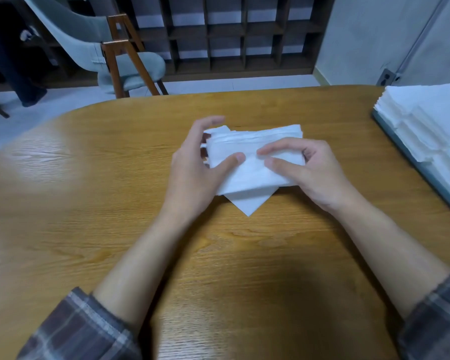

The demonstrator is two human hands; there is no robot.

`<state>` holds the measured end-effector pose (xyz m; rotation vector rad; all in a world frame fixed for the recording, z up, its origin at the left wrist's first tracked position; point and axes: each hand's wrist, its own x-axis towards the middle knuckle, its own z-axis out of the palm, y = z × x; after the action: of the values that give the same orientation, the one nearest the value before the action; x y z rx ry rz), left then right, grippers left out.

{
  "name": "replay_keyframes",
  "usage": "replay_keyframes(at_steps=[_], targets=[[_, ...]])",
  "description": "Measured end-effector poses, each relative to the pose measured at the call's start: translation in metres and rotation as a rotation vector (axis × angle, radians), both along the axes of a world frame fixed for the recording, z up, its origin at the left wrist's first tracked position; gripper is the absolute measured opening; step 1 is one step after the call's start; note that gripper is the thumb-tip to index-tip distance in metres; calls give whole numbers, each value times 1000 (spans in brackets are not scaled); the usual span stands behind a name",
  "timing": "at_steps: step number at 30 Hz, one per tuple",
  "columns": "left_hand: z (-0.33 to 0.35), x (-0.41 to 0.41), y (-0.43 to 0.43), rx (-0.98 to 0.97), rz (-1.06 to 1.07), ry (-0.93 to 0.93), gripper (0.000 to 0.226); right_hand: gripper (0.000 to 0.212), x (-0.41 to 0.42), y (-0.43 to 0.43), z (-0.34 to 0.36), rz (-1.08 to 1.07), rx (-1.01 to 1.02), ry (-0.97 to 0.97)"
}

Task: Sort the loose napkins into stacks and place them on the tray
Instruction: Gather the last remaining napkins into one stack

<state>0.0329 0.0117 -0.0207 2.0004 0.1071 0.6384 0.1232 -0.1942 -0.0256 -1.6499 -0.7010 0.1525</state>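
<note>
- Worktop (pixel 115 190): wood grain, rounded far edge. The person sits at the near side with plaid sleeves pushed back.
- Task thing: a bundle of napkins (pixel 255 149), white, at mid-worktop between both hands. Its far edges are layered and roughly flush.
- One stray napkin (pixel 247 203) sticks out beneath the bundle, turned so its corner points toward the person. It is not squared with the rest.
- Left hand (pixel 192 162): the thumb lies on top of the bundle and the fingers curl round its left and far edge, so it grips.
- Right hand (pixel 304 167): the thumb and forefinger are bent onto the top sheet at the right end and the palm cups that end, so it also holds.
- I cannot tell whether the bundle rests on the wood or is held just clear of it.
- Tray (pixel 394 138): grey-blue, at the right edge of the worktop, well apart from the hands. Stacked napkins (pixel 431 118) already cover most of it in neat squared piles.
- Step in hand, as I judge it: squaring a gathered bundle into a stack before it goes to the tray. Most of the task looks done.
- The next move calls for turning the stray napkin into line and tapping the edges flush. After that, a firm two-sided hold for the carry rightward, because thin sheets will fan out or slip if held loosely.
- Background: a grey upholstered chair (pixel 130 66) and a dark open shelf unit (pixel 244 35).
</note>
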Motion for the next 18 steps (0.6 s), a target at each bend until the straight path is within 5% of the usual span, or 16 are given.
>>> replay_keyframes(at_steps=[4, 7, 10, 18], targets=[[-7, -1, -6, 346, -19, -82, 38, 23, 8, -2, -5, -286, 14, -30], [-14, -2, -8, 408, -272, 139, 30, 22, 13, -5, -5, -383, 1, -35], [-20, -3, -10, 494, -320, 278, 29, 22, 12, -4, -4, -387, -23, -40], [-16, -4, -10, 485, -269, 222, 4, 39, 4, -5, 4, -181, -40, -97]])
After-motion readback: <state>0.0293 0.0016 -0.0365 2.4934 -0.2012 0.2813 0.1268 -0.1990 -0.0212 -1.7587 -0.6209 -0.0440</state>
